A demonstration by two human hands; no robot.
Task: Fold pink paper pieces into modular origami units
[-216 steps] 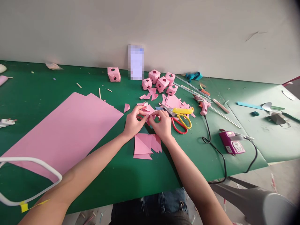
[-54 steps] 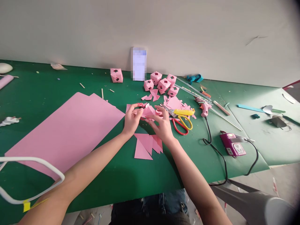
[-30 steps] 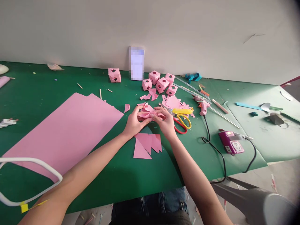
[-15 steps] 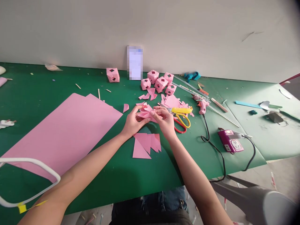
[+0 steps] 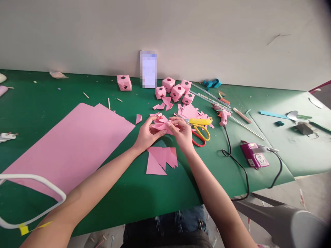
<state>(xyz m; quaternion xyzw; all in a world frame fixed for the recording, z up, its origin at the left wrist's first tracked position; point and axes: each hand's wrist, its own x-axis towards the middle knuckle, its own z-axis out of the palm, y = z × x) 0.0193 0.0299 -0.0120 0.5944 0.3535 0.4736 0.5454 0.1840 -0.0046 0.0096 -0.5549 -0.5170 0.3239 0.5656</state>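
Observation:
Between both hands is a folded piece of pink paper (image 5: 162, 126), held just above the green table. My left hand (image 5: 147, 134) grips its left side with thumb below and fingers behind. My right hand (image 5: 183, 132) pinches its right side between thumb and fingers, partly hiding it. Just below lie several pink paper triangles (image 5: 157, 161) in a fanned row. Right beside my right hand are scissors (image 5: 204, 133) with red and yellow handles and a yellow cutter (image 5: 200, 121). Pink paper scraps (image 5: 190, 111) lie behind them.
Several pink folded paper balls (image 5: 177, 92) stand at the back near a propped phone (image 5: 149, 70). Large pink sheets (image 5: 69, 148) cover the left. At right are a pink glue gun (image 5: 222, 115), its black cord and a purple power socket (image 5: 254, 155). A white frame (image 5: 38, 177) crosses the lower left.

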